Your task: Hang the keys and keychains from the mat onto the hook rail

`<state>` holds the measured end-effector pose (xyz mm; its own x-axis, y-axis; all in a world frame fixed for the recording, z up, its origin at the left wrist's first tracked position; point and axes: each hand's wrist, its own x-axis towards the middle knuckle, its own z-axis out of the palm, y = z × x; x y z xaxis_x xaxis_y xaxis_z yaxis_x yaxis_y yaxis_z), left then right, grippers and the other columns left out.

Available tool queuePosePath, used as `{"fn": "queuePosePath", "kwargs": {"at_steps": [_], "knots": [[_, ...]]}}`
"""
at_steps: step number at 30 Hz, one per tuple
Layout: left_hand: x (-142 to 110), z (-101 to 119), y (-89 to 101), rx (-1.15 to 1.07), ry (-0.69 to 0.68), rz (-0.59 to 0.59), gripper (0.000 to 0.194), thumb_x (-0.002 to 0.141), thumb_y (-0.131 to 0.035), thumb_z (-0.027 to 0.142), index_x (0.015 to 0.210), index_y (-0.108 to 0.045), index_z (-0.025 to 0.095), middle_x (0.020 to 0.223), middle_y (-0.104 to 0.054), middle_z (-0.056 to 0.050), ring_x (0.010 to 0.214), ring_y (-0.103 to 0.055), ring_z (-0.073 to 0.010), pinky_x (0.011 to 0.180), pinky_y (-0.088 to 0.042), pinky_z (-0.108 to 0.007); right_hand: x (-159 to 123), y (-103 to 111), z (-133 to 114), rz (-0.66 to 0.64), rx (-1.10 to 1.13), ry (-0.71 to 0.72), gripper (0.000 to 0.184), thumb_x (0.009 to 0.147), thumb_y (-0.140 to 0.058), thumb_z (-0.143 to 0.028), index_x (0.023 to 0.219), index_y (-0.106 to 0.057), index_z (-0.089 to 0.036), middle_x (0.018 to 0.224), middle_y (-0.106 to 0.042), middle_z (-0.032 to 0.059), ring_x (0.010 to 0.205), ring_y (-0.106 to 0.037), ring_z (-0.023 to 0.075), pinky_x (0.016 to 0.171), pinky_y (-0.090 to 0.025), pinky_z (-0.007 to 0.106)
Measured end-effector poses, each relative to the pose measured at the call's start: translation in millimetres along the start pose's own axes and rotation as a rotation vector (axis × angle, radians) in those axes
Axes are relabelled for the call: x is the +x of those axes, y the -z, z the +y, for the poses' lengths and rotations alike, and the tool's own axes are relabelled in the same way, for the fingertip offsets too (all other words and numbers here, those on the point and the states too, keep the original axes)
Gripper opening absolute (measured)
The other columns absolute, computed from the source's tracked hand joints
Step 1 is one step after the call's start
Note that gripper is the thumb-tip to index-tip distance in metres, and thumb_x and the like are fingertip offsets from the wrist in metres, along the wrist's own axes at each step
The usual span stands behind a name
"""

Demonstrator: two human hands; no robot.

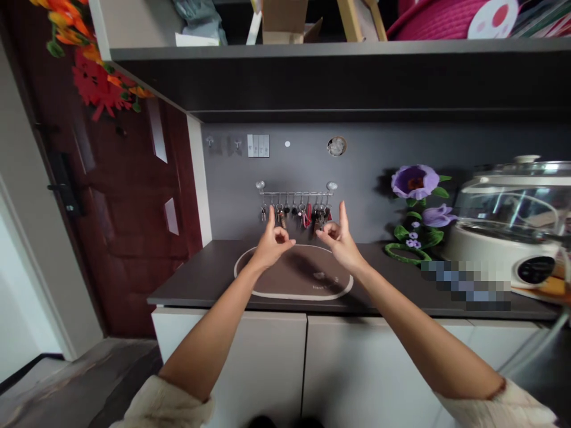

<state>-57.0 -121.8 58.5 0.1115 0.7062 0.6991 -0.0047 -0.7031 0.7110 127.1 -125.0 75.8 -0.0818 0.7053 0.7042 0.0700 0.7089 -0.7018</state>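
Observation:
A metal key rack (295, 193) is fixed to the grey wall, with several bunches of keys (294, 213) hanging from its hooks. My left hand (271, 245) is raised just below the rack's left half, with thumb and fingers pinched together and the index finger pointing up. What the pinch holds, if anything, is too small to see. My right hand (341, 241) is below the rack's right end, index finger upright, thumb and other fingers pinched at the dark bunch of keys (320, 219) hanging there. Under both hands an oval brown mat (294, 288) lies on the dark counter (200, 279).
A dark red door (125, 208) stands at the left. On the counter's right are purple artificial flowers (414, 181) and a white cooker with a glass lid (508, 226). A shelf (339, 50) with boxes runs overhead. White cabinet doors (267, 362) are below the counter.

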Motion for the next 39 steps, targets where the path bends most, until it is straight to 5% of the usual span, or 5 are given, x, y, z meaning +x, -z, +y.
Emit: {"fn": "queuePosePath", "kwargs": {"at_steps": [12,19,25,33,39], "knots": [[-43,13,27.4,0.105,0.041,-0.087,0.103,0.061,-0.062,0.02,0.131,0.013,0.023,0.063,-0.051,0.006,0.061,-0.049,-0.0076,0.072,-0.038,-0.024,-46,-14,6,-0.076,-0.09,-0.021,0.092,0.066,-0.059,-0.028,0.133,0.003,-0.022,0.069,-0.051,-0.0027,0.065,-0.046,0.0111,0.073,-0.04,0.028],[15,-33,56.3,0.146,0.165,0.315,0.079,0.053,-0.07,0.028,0.123,-0.034,0.021,0.096,-0.055,-0.005,0.09,-0.05,-0.015,0.081,-0.036,-0.027,12,16,34,0.092,-0.191,-0.086,0.072,0.064,-0.06,-0.037,0.127,-0.028,-0.024,0.089,-0.055,0.0036,0.081,-0.051,0.0155,0.082,-0.039,0.034],[89,-85,69.7,0.093,0.387,0.463,0.081,0.04,-0.076,0.035,0.111,-0.043,0.018,0.121,-0.042,-0.013,0.11,-0.04,-0.0233,0.088,-0.031,-0.032,93,47,94,0.368,-0.196,-0.359,0.085,0.049,-0.069,-0.044,0.12,-0.03,-0.02,0.119,-0.042,0.0119,0.105,-0.044,0.022,0.089,-0.035,0.035],[135,-127,41.6,-0.202,0.37,0.309,0.048,0.045,-0.073,0.037,0.083,-0.052,0.015,0.08,-0.061,-0.005,0.073,-0.057,-0.0147,0.071,-0.041,-0.029,121,14,140,0.365,-0.027,-0.367,0.063,0.048,-0.07,-0.042,0.097,-0.038,-0.022,0.099,-0.056,0.0049,0.085,-0.055,0.0156,0.073,-0.046,0.026],[141,-133,22.0,-0.443,0.403,0.261,0.05,0.049,-0.073,0.029,0.087,-0.04,0.022,0.077,-0.058,0.002,0.064,-0.057,-0.0094,0.066,-0.044,-0.027,128,-6,156,0.369,0.096,-0.318,0.057,0.055,-0.065,-0.046,0.097,-0.033,-0.024,0.1,-0.055,0.0029,0.084,-0.056,0.0142,0.069,-0.048,0.024]]}}
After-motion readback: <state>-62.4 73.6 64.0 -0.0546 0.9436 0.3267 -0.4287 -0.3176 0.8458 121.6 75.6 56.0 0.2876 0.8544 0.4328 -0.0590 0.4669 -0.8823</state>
